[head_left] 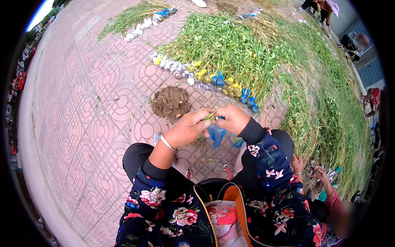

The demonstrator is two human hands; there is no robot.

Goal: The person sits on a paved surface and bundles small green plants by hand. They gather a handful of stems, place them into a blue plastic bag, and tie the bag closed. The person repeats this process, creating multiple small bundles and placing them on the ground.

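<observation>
My left hand (pixel 192 126), with a bracelet at its wrist, and my right hand (pixel 233 119) meet in front of me, fingertips nearly touching. Both are closed. Between them show short green plant stems (pixel 210 117), which the left fingers pinch. A thin blue plastic bag (pixel 216 136) hangs below the fingers, its top gathered at my right hand. How the bag and stems are joined is hidden by the fingers. Just beyond my left hand lies a mound of brown soil (pixel 171 101) on the paving.
Small tied bags (pixel 200 75) in yellow, blue and white line the edge of a large heap of cut green plants (pixel 230 45). A smaller plant pile (pixel 133 16) lies farther left on patterned paving (pixel 90 94). Another person's hands (pixel 297 164) are close on my right.
</observation>
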